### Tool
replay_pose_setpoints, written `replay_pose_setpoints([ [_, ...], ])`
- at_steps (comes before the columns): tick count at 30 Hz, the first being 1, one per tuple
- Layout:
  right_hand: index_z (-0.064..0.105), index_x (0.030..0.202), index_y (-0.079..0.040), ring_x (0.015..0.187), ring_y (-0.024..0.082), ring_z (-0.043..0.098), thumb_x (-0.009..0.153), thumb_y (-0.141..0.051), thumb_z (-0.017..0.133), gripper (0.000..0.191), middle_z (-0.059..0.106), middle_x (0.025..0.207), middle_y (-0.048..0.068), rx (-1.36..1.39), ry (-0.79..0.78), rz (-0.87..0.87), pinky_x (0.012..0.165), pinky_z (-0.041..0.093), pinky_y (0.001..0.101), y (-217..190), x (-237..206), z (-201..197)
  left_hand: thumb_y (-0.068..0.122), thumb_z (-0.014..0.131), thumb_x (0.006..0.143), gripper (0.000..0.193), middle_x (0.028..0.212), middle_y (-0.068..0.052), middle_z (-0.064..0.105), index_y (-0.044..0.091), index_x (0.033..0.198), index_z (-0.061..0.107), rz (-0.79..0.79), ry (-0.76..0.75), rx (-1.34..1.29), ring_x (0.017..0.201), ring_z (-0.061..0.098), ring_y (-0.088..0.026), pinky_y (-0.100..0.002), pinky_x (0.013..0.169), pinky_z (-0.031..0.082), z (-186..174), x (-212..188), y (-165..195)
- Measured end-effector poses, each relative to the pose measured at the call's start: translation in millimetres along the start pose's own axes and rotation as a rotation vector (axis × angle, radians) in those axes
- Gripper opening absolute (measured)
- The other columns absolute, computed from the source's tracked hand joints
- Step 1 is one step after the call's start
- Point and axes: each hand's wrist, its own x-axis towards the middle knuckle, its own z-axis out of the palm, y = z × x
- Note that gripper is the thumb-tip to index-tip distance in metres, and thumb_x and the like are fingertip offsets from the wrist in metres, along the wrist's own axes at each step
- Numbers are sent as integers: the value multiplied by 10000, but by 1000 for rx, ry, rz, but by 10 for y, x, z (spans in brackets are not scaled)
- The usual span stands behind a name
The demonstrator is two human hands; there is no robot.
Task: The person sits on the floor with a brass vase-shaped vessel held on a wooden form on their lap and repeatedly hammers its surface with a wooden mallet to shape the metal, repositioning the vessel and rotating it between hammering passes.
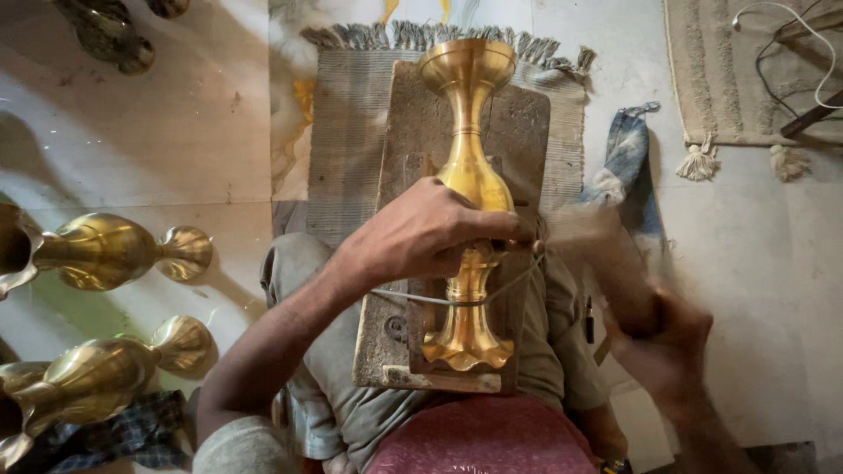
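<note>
- On top of a worn wooden board [518, 123] lies a tall brass vase [467, 158], and the board rests on the person's lap and reaches out over a grey fringed mat [351, 114].
- The vase lies flat. Its long line runs straight away from the person: the wavy foot is close to the body and the round mouth is at the far end, near the mat's fringe.
- The left hand [421, 230] sits over the middle of the vase, at the narrow waist. Its fingers are wrapped down around the brass, so it is gripping the vase and pressing it to the board.
- A thin grey strip [439, 299] crosses the vase just below that hand, nearer the foot.
- The right hand [663, 338] is off to the right side of the vase, apart from it. It is closed around a stick-like tool [597, 250] that points toward the waist of the vase. The hand and tool are blurred, so the kind of tool cannot be told.
- The left hand is the one on the vase; the right hand is farther from it.
- Well apart, on the floor to the left, lie more brass vases [105, 250] on their sides.
- A blue cloth [625, 158] lies to the right of the board.
</note>
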Motion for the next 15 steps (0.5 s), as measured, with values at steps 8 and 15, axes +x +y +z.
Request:
replay_pose_setpoints([
  [8, 636, 937, -15, 682, 280, 631, 753, -81, 775, 240, 634, 758, 164, -86, -53, -220, 627, 501, 383, -457, 396, -335, 27, 677, 804, 583, 917, 13, 793, 264, 1335, 652, -38, 151, 0, 671, 719, -129, -325, 568, 585, 193, -191, 5],
  [15, 630, 918, -24, 651, 293, 678, 627, -70, 766, 325, 673, 718, 152, -207, -225, -255, 568, 514, 401, -851, 656, -628, -43, 583, 807, 592, 1035, -22, 786, 193, 1349, 623, -12, 485, -62, 808, 763, -158, -324, 683, 626, 428, -342, 89],
])
